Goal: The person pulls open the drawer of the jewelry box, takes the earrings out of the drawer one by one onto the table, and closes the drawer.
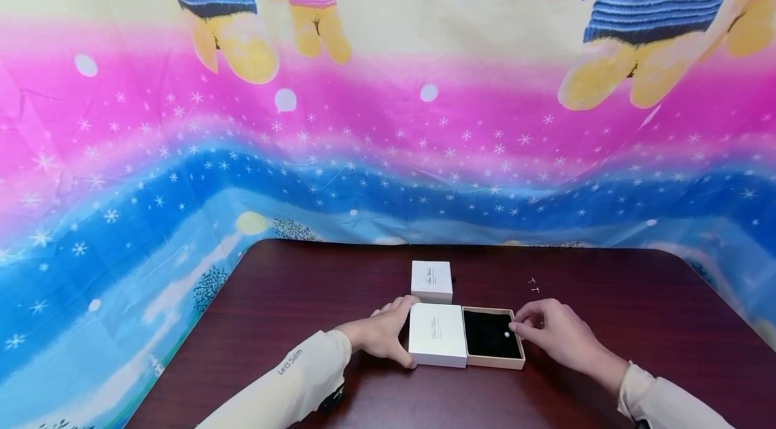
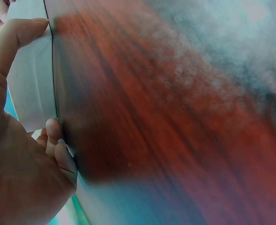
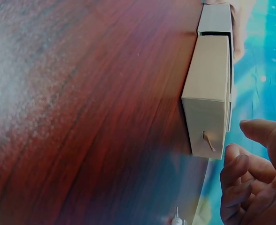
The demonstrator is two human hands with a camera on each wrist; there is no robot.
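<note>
In the head view my left hand (image 1: pixel 383 335) holds the white jewellery box sleeve (image 1: pixel 438 335) at its left side, thumb by the front corner and fingers by the back one. From the sleeve's right side a drawer (image 1: pixel 496 359) with a black lining (image 1: pixel 485 328) stands pulled out. One small white pearl (image 1: pixel 506 334) sits on the lining near the right edge. Right beside it are the fingertips of my right hand (image 1: pixel 560 335), over the drawer's right rim. In the right wrist view its thumb stands apart from the loosely bent fingers, next to the drawer's ribbon tab (image 3: pixel 209 141).
Behind the sleeve stands a second white box (image 1: pixel 432 279) with dark lettering. Two small T-shaped pieces (image 1: pixel 533 285) lie on the dark wooden table (image 1: pixel 327 274) to the right. A printed cloth (image 1: pixel 388 146) with bears and snowflakes hangs at the table's back and sides.
</note>
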